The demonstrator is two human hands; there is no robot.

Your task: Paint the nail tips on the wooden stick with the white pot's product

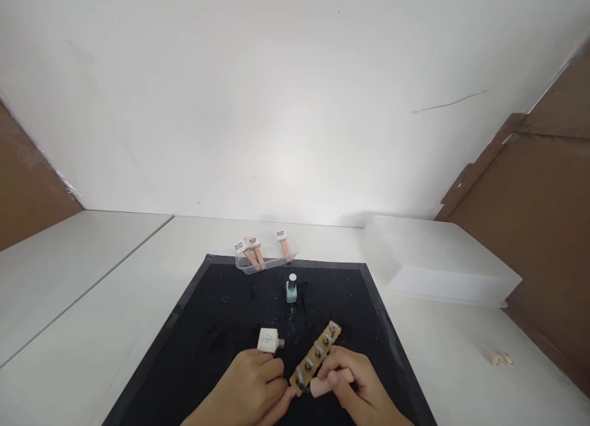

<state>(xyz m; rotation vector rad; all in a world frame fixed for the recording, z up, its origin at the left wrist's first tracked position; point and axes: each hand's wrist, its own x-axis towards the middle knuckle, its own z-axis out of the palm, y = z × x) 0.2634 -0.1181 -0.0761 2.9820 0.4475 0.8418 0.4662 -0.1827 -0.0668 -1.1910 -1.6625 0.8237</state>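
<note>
Black mat (221,327). Left hand (253,382) curled, right hand (353,380) pinched nearly closed. Tray (273,264) sits at mat's far edge. Strip (315,355) slants toward near edge; left hand touches one end, can't tell if gripping. Right hand holds pink stick (322,386). White bottle (268,339) beside left hand; teal bottle (291,292) toward far edge.

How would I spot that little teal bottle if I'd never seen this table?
Find the black mat, then the clear tray of pinkish sticks at its far edge. Just nearer than that tray, the teal bottle stands upright on the mat. Its blue-green body sets it apart from the white block by the left hand.
</note>
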